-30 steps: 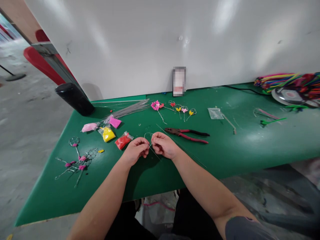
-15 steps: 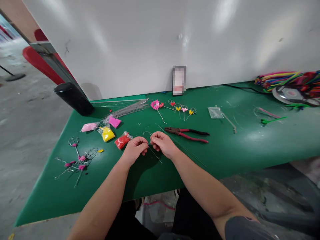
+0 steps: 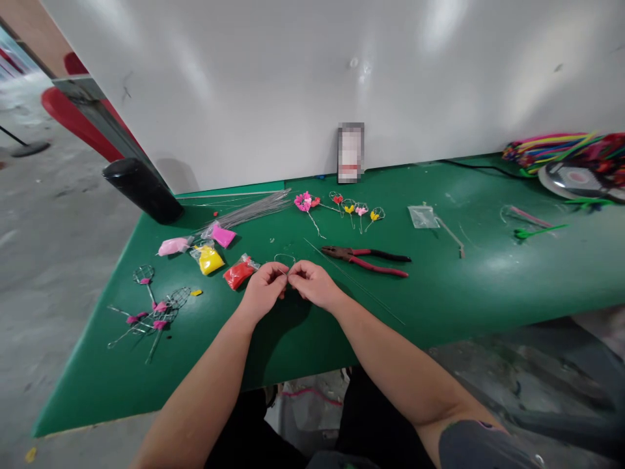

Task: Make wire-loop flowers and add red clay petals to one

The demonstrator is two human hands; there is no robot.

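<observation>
A thin metal wire forms a small loop that shows just beyond my fingertips. My left hand pinches it from the left and my right hand pinches it from the right, with the fingertips almost touching. The rest of the wire is hidden by my fingers. Pliers with red and black handles lie to the right of my right hand, beside a loose straight wire. Close to my left hand is a bag of red clay-like material.
Yellow and pink bags lie at left, near wire shapes with pink bits. Behind are a wire bundle, small wire flowers and a phone. A black post stands at the table's left corner.
My hands have come together, and the right hand has turned inward. The wire loop looks flatter, and the straight wire end that stuck out below my hands no longer shows.
</observation>
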